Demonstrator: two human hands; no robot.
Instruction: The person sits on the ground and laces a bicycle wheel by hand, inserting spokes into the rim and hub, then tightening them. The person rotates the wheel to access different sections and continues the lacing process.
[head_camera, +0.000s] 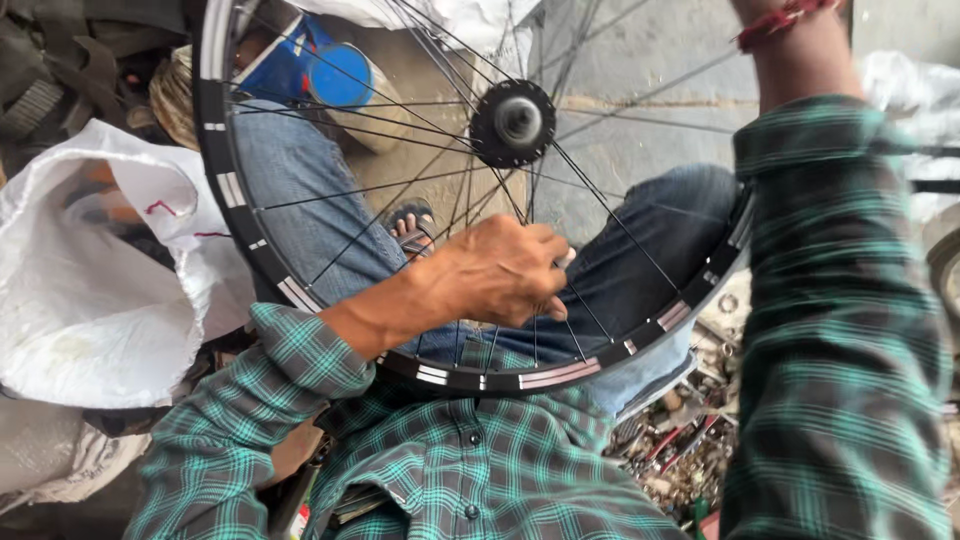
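I rest the bicycle wheel (470, 200) across my lap, rim toward my belly. My left hand (500, 272) pinches shut on a spoke (585, 305) below the hub (512, 122); my right hand is out of view above the rim. Best to grip the spoke close and turn in small steps, keeping the rim steady.

Soft daylight, slight motion blur
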